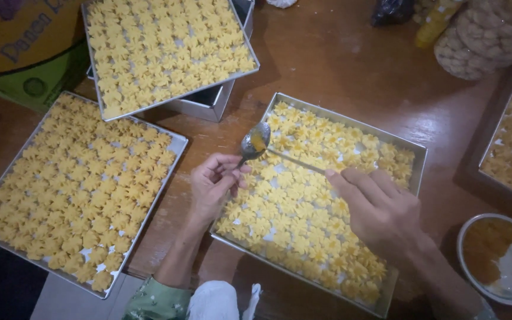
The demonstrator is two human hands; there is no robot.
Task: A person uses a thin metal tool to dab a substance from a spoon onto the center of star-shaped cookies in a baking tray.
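Four trays (178, 144) of star-shaped cookies (291, 219), one spoon (255, 142), one bowl (496, 259), two hands (211, 184).

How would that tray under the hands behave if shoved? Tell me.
The metal tray would probably slide easily on the smooth wooden table. Its thin walls suggest it is light and may flex. The small star-shaped cookies sit loose, so a jolt could shift them.

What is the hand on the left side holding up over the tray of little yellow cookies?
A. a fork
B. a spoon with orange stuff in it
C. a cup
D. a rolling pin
B: the left hand pinches the handle of a metal spoon whose bowl holds a dab of orange filling, raised above the tray of star-shaped yellow cookies.
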